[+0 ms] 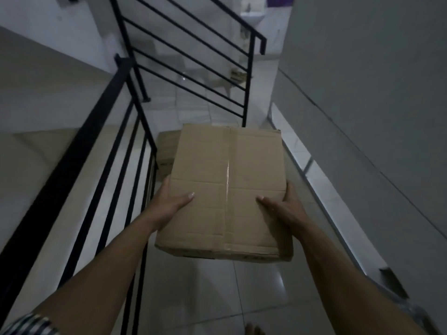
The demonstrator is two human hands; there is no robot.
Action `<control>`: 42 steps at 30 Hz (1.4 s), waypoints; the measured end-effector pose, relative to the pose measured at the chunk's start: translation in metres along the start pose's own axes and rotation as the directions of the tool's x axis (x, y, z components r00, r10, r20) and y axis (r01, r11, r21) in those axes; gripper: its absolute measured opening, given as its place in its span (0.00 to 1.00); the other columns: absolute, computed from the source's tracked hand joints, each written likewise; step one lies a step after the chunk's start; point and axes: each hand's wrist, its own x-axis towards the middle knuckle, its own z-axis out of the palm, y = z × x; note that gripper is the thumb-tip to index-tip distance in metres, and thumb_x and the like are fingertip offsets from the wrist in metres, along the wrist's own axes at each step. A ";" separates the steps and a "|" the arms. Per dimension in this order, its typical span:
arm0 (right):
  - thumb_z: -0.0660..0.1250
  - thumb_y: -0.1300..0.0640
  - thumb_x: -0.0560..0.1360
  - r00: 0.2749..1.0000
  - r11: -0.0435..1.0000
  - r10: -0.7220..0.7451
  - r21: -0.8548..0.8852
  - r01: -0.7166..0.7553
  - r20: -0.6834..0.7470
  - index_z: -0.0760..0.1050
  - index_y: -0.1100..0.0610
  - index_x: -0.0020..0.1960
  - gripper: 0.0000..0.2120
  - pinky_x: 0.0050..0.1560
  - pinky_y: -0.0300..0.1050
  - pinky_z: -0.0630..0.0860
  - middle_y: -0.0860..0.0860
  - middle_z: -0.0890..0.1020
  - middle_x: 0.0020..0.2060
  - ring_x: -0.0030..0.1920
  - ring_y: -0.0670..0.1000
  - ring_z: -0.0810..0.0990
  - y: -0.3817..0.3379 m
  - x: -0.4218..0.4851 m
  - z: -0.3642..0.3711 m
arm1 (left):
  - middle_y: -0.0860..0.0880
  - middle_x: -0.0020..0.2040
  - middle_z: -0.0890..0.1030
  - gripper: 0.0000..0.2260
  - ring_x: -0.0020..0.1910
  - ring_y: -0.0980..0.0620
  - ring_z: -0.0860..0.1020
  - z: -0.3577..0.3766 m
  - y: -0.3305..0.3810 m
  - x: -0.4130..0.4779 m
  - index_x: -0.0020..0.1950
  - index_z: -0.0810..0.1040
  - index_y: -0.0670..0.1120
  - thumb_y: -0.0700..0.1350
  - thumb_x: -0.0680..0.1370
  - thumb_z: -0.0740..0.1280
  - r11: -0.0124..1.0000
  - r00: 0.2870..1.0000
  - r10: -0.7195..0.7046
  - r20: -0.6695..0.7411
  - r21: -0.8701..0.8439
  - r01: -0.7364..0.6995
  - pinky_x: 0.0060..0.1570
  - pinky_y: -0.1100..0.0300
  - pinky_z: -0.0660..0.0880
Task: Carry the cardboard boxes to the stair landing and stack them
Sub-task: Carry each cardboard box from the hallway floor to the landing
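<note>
A taped brown cardboard box hangs in front of me above the tiled floor, held from both sides. My left hand grips its left edge with the thumb lying on top. My right hand grips the right edge, thumb also on the lid. Beyond it, a second cardboard box sits on the floor next to the railing, mostly hidden by the carried one.
A black metal railing runs along my left and turns across ahead, with the lower floor visible through its bars. A grey wall closes the right side. Glossy floor tiles lie underfoot; my toes show at the bottom edge.
</note>
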 end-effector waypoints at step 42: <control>0.82 0.47 0.67 0.944 0.983 0.048 -0.181 0.012 0.326 0.60 0.48 0.76 0.46 0.68 0.55 0.74 0.39 0.75 0.60 0.62 0.48 0.75 -0.101 0.685 0.334 | 0.54 0.72 0.69 0.45 0.68 0.52 0.72 -0.222 -0.081 0.632 0.81 0.51 0.58 0.57 0.72 0.76 0.938 0.917 -0.325 -0.230 0.041 0.343 0.71 0.48 0.68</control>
